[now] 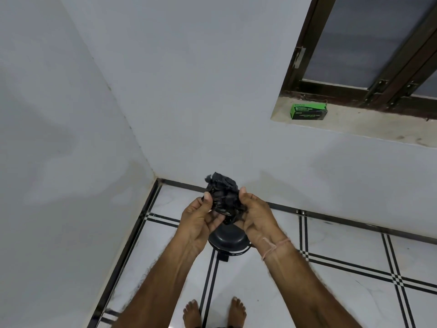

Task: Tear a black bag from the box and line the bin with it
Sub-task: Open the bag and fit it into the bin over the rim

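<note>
Both hands, left hand and right hand, pinch the crumpled black bag between them above the bin.

Mostly hidden behind both wrists: the bin, only lid and pedal showing. Too small to read: print on the green box. Cut off by the right edge: the window.

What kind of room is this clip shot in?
Probably a bare corner of a home: plain painted walls, a tiled floor with black line borders, and a wooden-framed window above a stone sill holding a green box.
</note>
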Demonstrator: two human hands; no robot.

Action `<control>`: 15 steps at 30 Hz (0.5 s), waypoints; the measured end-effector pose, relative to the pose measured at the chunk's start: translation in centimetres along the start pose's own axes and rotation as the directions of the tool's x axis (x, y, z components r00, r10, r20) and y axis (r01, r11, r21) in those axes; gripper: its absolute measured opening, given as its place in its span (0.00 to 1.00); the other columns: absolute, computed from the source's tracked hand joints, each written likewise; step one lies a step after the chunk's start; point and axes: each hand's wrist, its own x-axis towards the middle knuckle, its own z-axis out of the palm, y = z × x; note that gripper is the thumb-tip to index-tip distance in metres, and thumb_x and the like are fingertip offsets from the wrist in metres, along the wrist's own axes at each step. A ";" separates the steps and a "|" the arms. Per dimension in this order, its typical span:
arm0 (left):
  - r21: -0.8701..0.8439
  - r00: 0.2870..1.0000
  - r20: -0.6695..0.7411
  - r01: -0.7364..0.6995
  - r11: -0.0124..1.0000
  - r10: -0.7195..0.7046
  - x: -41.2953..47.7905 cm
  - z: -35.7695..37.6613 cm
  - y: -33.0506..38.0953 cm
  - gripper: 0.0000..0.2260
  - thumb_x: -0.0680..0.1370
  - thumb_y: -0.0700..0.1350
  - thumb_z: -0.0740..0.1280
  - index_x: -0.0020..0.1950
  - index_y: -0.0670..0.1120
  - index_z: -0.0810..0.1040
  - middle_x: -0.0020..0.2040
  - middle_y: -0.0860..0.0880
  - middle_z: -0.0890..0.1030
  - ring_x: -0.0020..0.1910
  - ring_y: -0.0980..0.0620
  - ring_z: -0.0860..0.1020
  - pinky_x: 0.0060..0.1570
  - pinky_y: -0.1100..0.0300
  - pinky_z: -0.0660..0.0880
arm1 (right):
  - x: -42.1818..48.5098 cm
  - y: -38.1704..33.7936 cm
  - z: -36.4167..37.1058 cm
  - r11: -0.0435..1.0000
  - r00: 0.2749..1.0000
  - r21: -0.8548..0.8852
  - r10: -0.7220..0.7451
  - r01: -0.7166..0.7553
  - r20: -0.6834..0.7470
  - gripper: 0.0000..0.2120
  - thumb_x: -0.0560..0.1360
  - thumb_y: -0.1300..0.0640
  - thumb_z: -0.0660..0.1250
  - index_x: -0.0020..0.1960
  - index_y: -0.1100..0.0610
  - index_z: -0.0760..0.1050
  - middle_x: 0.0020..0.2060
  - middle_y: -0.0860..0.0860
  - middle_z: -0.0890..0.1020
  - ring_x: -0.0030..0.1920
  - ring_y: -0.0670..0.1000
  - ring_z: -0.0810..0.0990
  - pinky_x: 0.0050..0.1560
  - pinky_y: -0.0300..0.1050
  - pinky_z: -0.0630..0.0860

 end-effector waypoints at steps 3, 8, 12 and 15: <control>-0.096 1.000 -0.009 0.010 0.995 -0.010 0.4 -0.9 0.2 0.20 0.77 0.54 0.67 0.62 0.41 0.79 0.58 0.42 0.85 0.53 0.46 0.86 0.49 0.53 0.85 | 0.7 -0.6 -0.8 0.993 0.994 0.069 0.101 -0.098 -0.037 0.15 0.84 0.50 0.64 0.59 0.62 0.78 0.46 0.58 0.88 0.46 0.56 0.87 0.40 0.56 0.85; -0.250 0.993 -0.086 0.052 0.967 -0.075 0.8 -1.9 0.8 0.21 0.84 0.55 0.58 0.57 0.39 0.79 0.46 0.42 0.88 0.42 0.49 0.88 0.37 0.57 0.84 | 2.3 -1.3 -2.6 0.963 0.970 0.182 0.218 -0.196 -0.106 0.13 0.87 0.52 0.59 0.51 0.57 0.78 0.42 0.58 0.88 0.44 0.56 0.85 0.36 0.57 0.83; -0.256 0.987 -0.095 0.098 0.962 -0.126 0.9 -1.9 1.0 0.27 0.86 0.54 0.54 0.41 0.41 0.85 0.39 0.41 0.88 0.34 0.46 0.87 0.31 0.54 0.84 | 2.5 -0.6 -2.3 0.949 0.959 0.199 0.268 -0.246 -0.089 0.13 0.86 0.51 0.60 0.56 0.58 0.79 0.40 0.58 0.88 0.41 0.57 0.86 0.30 0.54 0.85; -0.254 0.991 -0.065 0.101 0.962 -0.121 1.0 -1.9 1.0 0.30 0.87 0.53 0.54 0.34 0.43 0.86 0.37 0.42 0.87 0.32 0.47 0.87 0.32 0.54 0.84 | 2.2 0.1 -2.8 0.981 0.980 -0.011 0.191 -0.191 0.047 0.26 0.80 0.41 0.66 0.65 0.61 0.79 0.57 0.61 0.87 0.57 0.61 0.86 0.52 0.59 0.85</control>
